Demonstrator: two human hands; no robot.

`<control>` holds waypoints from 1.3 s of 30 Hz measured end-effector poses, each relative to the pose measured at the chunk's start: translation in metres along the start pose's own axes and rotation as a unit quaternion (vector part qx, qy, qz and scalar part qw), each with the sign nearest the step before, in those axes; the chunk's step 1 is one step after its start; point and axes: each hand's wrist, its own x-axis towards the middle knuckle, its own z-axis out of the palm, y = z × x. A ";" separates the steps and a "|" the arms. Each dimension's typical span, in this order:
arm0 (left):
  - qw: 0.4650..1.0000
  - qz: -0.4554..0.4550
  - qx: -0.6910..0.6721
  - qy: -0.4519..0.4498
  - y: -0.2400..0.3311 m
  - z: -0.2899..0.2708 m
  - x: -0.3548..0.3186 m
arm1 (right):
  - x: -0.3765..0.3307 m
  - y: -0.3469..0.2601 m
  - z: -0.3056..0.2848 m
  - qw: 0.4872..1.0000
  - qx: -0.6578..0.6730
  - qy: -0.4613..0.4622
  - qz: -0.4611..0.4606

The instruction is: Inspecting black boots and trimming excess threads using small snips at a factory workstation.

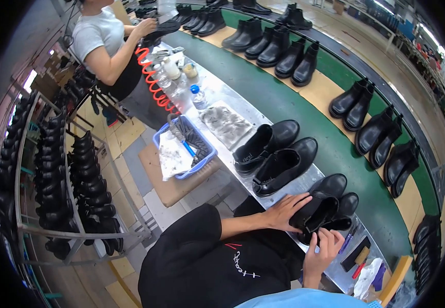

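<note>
A pair of black ankle boots (331,186) stands on the metal bench right in front of me. My left hand (285,211) lies against the near boot's shaft, its fingers pressed along the upper side. At the boot's top opening, the bent fingers of my right hand (326,249) grip the rim, though the fingertips are partly hidden. A second pair of black boots (295,163) stands to the left, toes pointing away from me.
A stained white cloth (226,123) and a blue-capped bottle (198,96) lie further left. Beside the bench, a blue basket (213,154) holds dark strips. At right are a brush (362,255) and tools. Boots line the green conveyor (263,97). A co-worker (101,46) stands far left.
</note>
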 end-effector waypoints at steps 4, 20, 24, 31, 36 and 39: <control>1.000 0.011 0.003 -0.011 -0.005 -0.001 -0.006 | 0.015 0.031 -0.027 0.995 0.064 -0.077 -0.023; 1.000 -0.026 -0.006 -0.006 0.004 0.014 -0.014 | 0.104 0.006 -0.024 0.755 -0.217 -0.380 -0.488; 0.999 -0.011 -0.030 0.000 0.005 0.010 -0.008 | 0.112 0.015 -0.016 0.710 -0.234 -0.458 -0.480; 0.996 -0.019 -0.084 0.030 0.003 0.007 -0.007 | 0.144 0.031 -0.028 0.722 -0.216 -0.456 -0.473; 0.972 -0.141 -0.179 0.062 -0.002 0.013 -0.005 | 0.173 0.083 -0.073 0.872 -0.139 -0.342 -0.323; 0.976 -0.135 -0.131 0.108 -0.008 0.027 0.003 | 0.174 0.087 -0.108 0.946 -0.075 -0.234 -0.209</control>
